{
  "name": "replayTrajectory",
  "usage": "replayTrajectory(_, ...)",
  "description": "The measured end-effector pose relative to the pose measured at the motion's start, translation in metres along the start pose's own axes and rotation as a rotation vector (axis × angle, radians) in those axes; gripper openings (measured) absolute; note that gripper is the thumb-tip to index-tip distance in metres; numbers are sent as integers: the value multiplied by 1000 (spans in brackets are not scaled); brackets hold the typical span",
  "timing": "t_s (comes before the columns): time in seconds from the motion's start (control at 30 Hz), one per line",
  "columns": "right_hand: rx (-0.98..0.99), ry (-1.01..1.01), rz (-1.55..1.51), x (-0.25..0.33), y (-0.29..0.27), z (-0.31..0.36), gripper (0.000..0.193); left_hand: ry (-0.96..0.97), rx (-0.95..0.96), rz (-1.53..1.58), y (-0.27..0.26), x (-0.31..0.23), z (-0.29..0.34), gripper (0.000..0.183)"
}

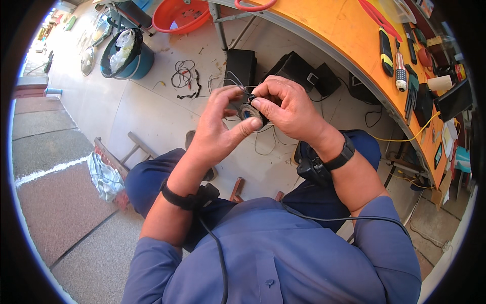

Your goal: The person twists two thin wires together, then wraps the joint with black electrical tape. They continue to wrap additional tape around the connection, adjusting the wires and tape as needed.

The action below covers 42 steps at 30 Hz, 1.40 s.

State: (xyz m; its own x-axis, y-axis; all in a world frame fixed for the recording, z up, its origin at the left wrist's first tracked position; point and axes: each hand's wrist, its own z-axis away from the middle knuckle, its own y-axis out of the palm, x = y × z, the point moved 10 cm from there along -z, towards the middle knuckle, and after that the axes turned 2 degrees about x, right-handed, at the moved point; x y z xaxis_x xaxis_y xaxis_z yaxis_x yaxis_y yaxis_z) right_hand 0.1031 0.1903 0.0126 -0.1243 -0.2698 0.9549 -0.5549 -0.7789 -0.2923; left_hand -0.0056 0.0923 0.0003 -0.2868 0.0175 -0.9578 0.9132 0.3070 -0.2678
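Note:
Above my knees, both hands work close together on thin black wires (232,77) and a small ring that looks like a roll of black tape (247,111) with a pale core. My left hand (215,121) has its thumb against the roll, its fingers curled around behind at the wires. With thumb and bent forefinger, my right hand (289,107) pinches the wires where a short dark wrapped part shows, just above the roll. The exact contact of the left fingertips is partly hidden. More thin wire dangles below the hands toward the floor.
An orange workbench (324,20) curves along the right, bearing a utility knife (386,53), a screwdriver (400,71) and other tools. Black boxes (240,66) stand under it. A blue bucket (139,66), a red basin (177,17), loose wire (183,75) and a wooden stool (109,157) are leftward.

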Motion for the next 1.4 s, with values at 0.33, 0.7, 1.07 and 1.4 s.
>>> replayTrajectory(0.33,-66,-70,67,4,3,2,10,-253,31,-78,6,12,9,47)
replayTrajectory(0.7,-106,-52,-18,-6,4,0,9,-409,45,368,18,24,18,35)
replayTrajectory(1.07,14,-281,206,22,14,5,32,-578,-6,677,15,34,20,33)
replayTrajectory(1.4,134,-251,268,26,18,5,49,-673,-7,701,18,43,23,34)
